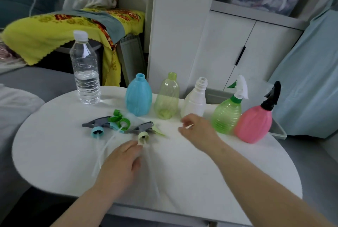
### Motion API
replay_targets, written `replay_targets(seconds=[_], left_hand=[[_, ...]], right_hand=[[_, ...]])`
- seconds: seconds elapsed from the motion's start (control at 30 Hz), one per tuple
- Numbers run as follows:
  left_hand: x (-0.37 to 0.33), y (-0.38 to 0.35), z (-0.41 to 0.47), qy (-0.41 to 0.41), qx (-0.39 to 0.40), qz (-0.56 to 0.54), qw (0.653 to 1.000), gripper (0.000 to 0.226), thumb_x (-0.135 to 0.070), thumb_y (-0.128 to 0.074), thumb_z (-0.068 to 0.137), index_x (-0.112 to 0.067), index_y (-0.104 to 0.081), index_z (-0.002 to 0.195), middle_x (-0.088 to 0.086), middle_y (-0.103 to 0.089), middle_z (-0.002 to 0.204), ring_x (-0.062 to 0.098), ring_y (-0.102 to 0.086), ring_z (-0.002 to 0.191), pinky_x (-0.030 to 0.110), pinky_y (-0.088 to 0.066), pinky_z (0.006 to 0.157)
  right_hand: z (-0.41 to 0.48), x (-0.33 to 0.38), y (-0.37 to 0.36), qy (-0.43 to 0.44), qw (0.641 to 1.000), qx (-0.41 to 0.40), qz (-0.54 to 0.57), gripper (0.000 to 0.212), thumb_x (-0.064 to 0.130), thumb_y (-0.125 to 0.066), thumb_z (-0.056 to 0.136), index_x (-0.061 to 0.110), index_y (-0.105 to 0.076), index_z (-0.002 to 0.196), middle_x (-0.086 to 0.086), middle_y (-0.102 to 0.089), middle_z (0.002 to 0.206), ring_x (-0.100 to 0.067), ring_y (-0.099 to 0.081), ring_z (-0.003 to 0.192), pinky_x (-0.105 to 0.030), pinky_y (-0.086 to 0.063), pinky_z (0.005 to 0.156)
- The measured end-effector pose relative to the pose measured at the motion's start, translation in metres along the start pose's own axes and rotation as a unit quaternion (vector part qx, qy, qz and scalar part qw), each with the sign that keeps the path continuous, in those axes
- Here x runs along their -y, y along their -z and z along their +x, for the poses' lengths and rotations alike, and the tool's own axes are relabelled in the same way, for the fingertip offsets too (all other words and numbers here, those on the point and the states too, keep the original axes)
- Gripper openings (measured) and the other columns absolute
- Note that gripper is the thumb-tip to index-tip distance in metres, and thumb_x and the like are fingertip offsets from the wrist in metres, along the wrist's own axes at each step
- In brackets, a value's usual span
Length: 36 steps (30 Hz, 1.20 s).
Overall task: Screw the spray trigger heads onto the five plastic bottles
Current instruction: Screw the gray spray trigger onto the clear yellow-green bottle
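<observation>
Dip tubes of the loose trigger heads blur into the white surface (pixel 54 153); lower ends hard to trace. Left hand (pixel 120 164) fingers loosely spread, empty, tips just short of the pale-green-collared trigger head (pixel 144 131). Right hand (pixel 197 131) fingers half-curled; can't tell if the white sliver at the tips is held. Blue-collared head (pixel 97 128) and green head (pixel 120 120) lie beyond the left fingers. Past the right fingers: blue bottle (pixel 139 96), yellow-green bottle (pixel 167 96), white bottle (pixel 195 98) uncapped; green bottle (pixel 226 115), pink bottle (pixel 253 126) capped.
</observation>
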<state>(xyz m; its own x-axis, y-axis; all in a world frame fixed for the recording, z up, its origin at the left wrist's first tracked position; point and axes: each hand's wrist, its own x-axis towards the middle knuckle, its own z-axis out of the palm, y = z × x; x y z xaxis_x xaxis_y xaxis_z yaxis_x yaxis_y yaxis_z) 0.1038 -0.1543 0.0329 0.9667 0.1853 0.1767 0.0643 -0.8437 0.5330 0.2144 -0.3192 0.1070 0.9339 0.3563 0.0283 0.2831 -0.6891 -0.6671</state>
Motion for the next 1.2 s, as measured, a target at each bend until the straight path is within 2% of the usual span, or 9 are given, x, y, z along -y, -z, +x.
replay_targets(seconds=[0.17,0.27,0.33,0.47,0.6,0.7,0.83,1.0,1.2], left_hand=[[0.006,-0.012,-0.003,0.030,0.065,0.060,0.996,0.050,-0.029,-0.032,0.092,-0.018,-0.018,0.138,-0.002,-0.013,0.152,0.012,-0.010,0.139,0.024,-0.004,0.112],[0.010,-0.016,0.000,0.034,0.078,0.077,0.993,0.053,-0.031,-0.028,0.093,-0.016,-0.009,0.140,-0.001,-0.005,0.154,0.012,-0.002,0.141,0.026,0.003,0.113],[0.012,-0.019,0.001,0.033,0.093,0.082,0.992,0.054,-0.032,-0.025,0.093,-0.017,-0.004,0.141,-0.001,0.000,0.154,0.012,0.003,0.141,0.028,0.006,0.113],[0.015,-0.018,0.005,0.032,0.108,0.084,0.990,0.057,-0.034,-0.027,0.093,-0.017,-0.001,0.141,-0.001,0.003,0.154,0.012,0.005,0.141,0.028,0.007,0.113],[0.016,-0.016,0.005,0.031,0.116,0.083,0.989,0.057,-0.036,-0.027,0.093,-0.018,-0.001,0.141,-0.002,0.002,0.154,0.012,0.005,0.141,0.028,0.007,0.113],[0.015,-0.018,0.004,0.026,0.094,0.084,0.992,0.057,-0.037,-0.028,0.092,-0.018,-0.005,0.141,-0.002,-0.002,0.154,0.012,0.001,0.141,0.027,0.006,0.113],[0.014,-0.020,0.005,0.032,0.074,0.069,0.994,0.056,-0.036,-0.030,0.092,-0.018,-0.010,0.140,-0.001,-0.008,0.154,0.012,-0.003,0.141,0.027,0.003,0.113],[0.001,-0.016,0.004,0.038,0.015,-0.024,0.999,0.048,-0.029,-0.044,0.089,-0.019,-0.032,0.134,-0.002,-0.021,0.150,0.014,-0.021,0.137,0.022,-0.010,0.110],[-0.046,0.005,0.041,-0.012,-0.110,-0.178,0.978,0.036,-0.017,-0.055,0.084,-0.014,-0.051,0.120,0.002,-0.050,0.131,0.014,-0.042,0.120,0.004,-0.018,0.087]], right_hand=[[0.011,0.025,-0.063,-0.019,0.992,0.102,-0.066,0.036,0.035,-0.058,0.078,0.011,-0.055,0.106,-0.008,-0.061,0.107,-0.025,-0.056,0.097,-0.027,-0.038,0.072],[0.018,0.034,-0.081,-0.025,0.992,0.088,-0.092,0.021,0.039,-0.057,0.076,0.020,-0.049,0.073,-0.001,-0.056,0.082,-0.025,-0.054,0.088,-0.026,-0.033,0.061],[0.022,0.036,-0.090,-0.016,0.989,0.089,-0.120,0.027,0.041,-0.057,0.076,0.021,-0.042,0.065,-0.001,-0.056,0.080,-0.023,-0.052,0.084,-0.026,-0.033,0.061],[0.029,0.042,-0.099,0.009,0.979,0.091,-0.183,0.033,0.038,-0.054,0.078,0.013,-0.055,0.100,-0.011,-0.060,0.111,-0.028,-0.055,0.102,-0.030,-0.038,0.072],[0.034,0.043,-0.094,0.051,0.965,0.117,-0.229,0.030,0.021,-0.048,0.083,0.006,-0.051,0.110,-0.016,-0.055,0.119,-0.031,-0.052,0.108,-0.033,-0.041,0.080],[0.035,0.036,-0.082,0.025,0.979,0.123,-0.163,0.027,0.022,-0.049,0.084,0.004,-0.053,0.103,-0.018,-0.060,0.105,-0.032,-0.056,0.097,-0.027,-0.037,0.066],[0.032,0.025,-0.057,-0.064,0.986,0.091,0.124,0.013,0.023,-0.056,0.083,0.011,-0.051,0.081,-0.004,-0.054,0.066,-0.014,-0.050,0.054,-0.022,-0.043,0.053],[0.020,0.004,-0.008,-0.061,0.926,0.027,0.372,0.010,0.016,-0.053,0.085,0.018,-0.054,0.075,-0.001,-0.058,0.072,-0.011,-0.051,0.063,-0.019,-0.046,0.059],[0.009,-0.031,0.047,-0.050,0.900,-0.047,0.430,0.008,0.015,-0.052,0.085,0.020,-0.057,0.081,0.003,-0.064,0.076,-0.004,-0.052,0.059,-0.014,-0.046,0.054]])
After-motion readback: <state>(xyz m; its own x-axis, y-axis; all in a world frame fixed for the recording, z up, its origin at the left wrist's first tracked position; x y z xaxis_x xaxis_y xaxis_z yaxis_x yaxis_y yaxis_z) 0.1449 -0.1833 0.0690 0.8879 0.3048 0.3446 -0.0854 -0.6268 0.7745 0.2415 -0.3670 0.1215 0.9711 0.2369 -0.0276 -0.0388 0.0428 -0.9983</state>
